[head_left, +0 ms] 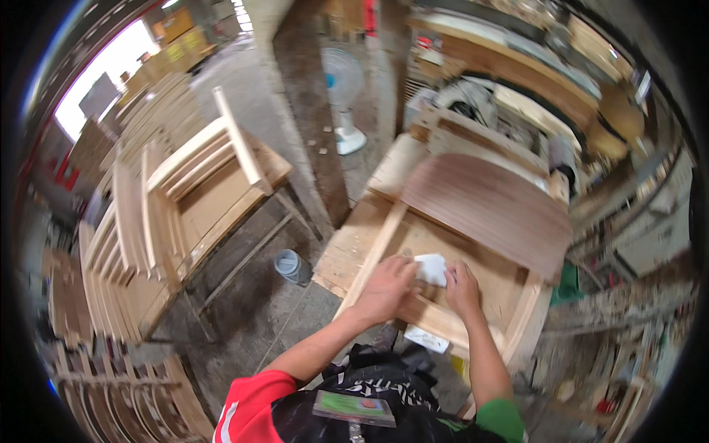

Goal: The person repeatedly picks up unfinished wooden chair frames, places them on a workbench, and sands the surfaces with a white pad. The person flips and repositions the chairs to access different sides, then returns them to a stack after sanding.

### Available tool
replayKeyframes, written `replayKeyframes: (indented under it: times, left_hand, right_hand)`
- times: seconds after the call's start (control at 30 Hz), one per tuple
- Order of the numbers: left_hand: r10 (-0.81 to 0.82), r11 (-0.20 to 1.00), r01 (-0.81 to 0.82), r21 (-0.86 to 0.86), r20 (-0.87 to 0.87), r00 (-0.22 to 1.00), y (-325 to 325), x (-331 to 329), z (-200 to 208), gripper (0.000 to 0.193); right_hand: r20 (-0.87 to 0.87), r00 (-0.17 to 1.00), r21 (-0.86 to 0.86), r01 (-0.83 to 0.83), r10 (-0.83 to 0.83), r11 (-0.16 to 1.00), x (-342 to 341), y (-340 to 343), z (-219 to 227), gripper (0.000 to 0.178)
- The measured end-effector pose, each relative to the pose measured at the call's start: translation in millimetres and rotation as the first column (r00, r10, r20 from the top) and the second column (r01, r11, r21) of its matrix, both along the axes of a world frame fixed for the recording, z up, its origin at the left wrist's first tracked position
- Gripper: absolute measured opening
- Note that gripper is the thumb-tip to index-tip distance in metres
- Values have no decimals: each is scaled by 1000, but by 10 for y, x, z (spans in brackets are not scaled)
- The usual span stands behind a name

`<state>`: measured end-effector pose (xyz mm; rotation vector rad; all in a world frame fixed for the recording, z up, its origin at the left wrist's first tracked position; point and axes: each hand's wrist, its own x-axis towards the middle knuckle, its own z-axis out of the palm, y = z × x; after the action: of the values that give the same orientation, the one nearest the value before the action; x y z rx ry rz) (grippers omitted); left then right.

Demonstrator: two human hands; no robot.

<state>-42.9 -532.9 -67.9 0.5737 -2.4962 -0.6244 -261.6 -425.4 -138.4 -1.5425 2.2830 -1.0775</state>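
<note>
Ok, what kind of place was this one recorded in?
Most likely a woodworking or furniture workshop. Unfinished wooden frames are stacked on the left, the workbench holds a curved wood panel, and both hands work on a white piece over a wooden frame.

A white folded pad (431, 269) is showing between the left hand (385, 286) and the right hand (462, 288), standing out against the pale yellow-tan wooden frame (375, 251) beneath. A curved panel (487, 207) is lying above in reddish brown with fine darker grain lines running across it. A second white scrap (426, 339) is sitting at the frame's near edge. The left sleeve (247, 410) is showing red with a white stripe, the right sleeve (501, 418) green, and the apron (384, 387) black with white lettering. A grey-blue cup (292, 265) is standing on the dull grey floor (251, 310). The stacked chair frames (159, 214) are glowing light beige, and the fan (343, 96) is looking white with pale blue blades.
</note>
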Motion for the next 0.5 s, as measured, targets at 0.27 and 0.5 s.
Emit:
replayKeyframes:
  times: [0.27,0.5]
  left_hand:
    - [-168,975,176,-137,71,983,188,-533,-94,28]
    - [-357,929,356,-102,8,934,976,-611,-85,12]
  right_hand:
    - [151,982,-228,-77,114,971,225,483,508,12]
    - [778,587,-143,512,-223,847,-62,1140,-73,13]
